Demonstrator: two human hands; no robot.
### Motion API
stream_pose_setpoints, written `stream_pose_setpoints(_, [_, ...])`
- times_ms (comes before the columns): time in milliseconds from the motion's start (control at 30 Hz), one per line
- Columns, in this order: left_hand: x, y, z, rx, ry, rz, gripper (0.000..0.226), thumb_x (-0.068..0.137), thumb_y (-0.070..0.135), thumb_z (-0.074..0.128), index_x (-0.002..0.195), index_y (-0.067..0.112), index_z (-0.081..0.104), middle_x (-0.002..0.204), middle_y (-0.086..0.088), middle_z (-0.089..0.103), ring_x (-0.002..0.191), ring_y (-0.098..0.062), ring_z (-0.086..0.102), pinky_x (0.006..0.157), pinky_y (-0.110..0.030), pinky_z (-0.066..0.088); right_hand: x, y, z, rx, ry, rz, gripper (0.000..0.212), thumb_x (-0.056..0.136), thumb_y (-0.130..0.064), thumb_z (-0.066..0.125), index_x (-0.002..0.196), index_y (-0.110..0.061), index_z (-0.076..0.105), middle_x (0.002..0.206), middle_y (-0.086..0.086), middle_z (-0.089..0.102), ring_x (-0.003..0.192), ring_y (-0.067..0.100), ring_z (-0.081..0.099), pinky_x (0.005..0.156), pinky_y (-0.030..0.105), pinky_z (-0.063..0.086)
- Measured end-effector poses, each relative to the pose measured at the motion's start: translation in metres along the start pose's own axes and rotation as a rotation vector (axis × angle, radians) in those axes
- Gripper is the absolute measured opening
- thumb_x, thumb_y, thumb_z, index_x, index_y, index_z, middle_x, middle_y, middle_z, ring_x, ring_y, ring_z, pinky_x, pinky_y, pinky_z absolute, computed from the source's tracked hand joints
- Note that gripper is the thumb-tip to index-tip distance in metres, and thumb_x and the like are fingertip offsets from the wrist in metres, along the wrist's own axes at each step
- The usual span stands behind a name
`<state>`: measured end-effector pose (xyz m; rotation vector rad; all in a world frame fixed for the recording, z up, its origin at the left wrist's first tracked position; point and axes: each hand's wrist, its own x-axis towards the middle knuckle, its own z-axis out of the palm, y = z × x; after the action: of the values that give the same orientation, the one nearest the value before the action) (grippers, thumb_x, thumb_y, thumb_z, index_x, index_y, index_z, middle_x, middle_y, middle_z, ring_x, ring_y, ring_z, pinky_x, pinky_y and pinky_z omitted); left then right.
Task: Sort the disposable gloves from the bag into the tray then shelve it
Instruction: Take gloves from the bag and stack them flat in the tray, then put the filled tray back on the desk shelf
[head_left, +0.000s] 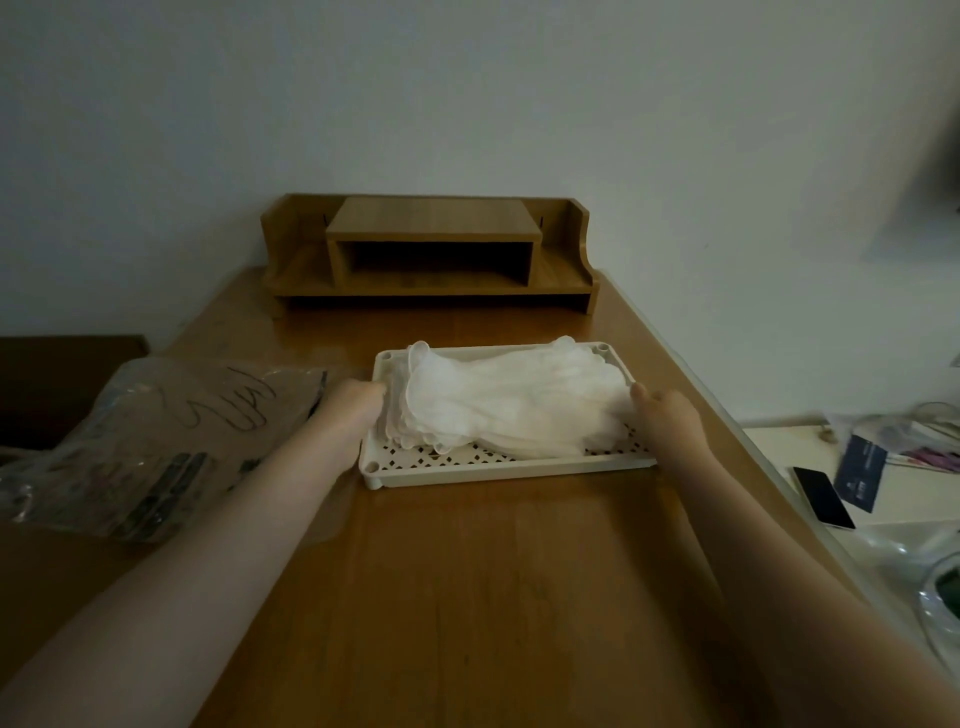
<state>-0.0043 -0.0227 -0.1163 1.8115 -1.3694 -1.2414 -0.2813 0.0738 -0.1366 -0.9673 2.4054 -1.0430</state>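
Note:
A cream perforated tray (498, 470) sits on the wooden table with a pile of thin white disposable gloves (514, 402) lying across it. My left hand (353, 410) grips the tray's left rim, fingers curled over the edge. At the tray's right end, my right hand (667, 415) holds the rim beside the gloves. The clear plastic bag (145, 441) with dark print lies flat on the table to the left. A wooden desk shelf (431, 254) with an open middle compartment stands against the wall behind the tray.
The wooden table (467, 597) stretches toward me. To the right, a white surface holds a black phone (823, 496), a dark card (860, 473) and plastic wrappings. A dark piece of furniture (52, 384) stands at the left.

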Motion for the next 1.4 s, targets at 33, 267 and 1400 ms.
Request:
stream_pose_setpoints(33, [0.0, -0.002, -0.002, -0.027, 0.016, -0.007, 0.026, 0.097, 0.021, 0.044, 0.093, 0.003, 0.061, 0.076, -0.011, 0.058, 0.064, -0.024, 0.054, 0.058, -0.031, 0.043, -0.001, 0.0, 0.001, 0.038, 0.016, 0.007, 0.037, 0.098, -0.027, 0.035, 0.064, -0.012, 0.039, 0.064, 0.003, 0.038, 0.059, 0.017, 0.038, 0.053, 0.029, 0.03])
stream_pose_setpoints(267, [-0.015, 0.018, -0.009, -0.222, 0.007, 0.033, 0.029, 0.095, 0.008, 0.039, 0.072, 0.006, 0.055, 0.07, -0.012, 0.054, 0.06, -0.026, 0.053, 0.058, -0.039, 0.047, -0.006, -0.005, -0.004, 0.202, 0.02, -0.03, 0.022, 0.092, -0.011, 0.037, 0.092, -0.009, 0.058, 0.079, 0.003, 0.054, 0.068, 0.017, 0.049, 0.056, 0.026, 0.041])
stream_pose_setpoints(1400, [0.182, 0.133, -0.065, -0.685, 0.133, 0.16, 0.018, 0.097, 0.026, 0.044, 0.082, 0.023, 0.053, 0.088, 0.001, 0.049, 0.082, -0.013, 0.047, 0.092, -0.032, 0.038, 0.163, -0.207, 0.081, 0.664, -0.027, -0.219, 0.044, 0.1, -0.021, 0.035, 0.144, -0.017, 0.034, 0.137, -0.002, 0.042, 0.112, 0.013, 0.04, 0.089, 0.028, 0.035])
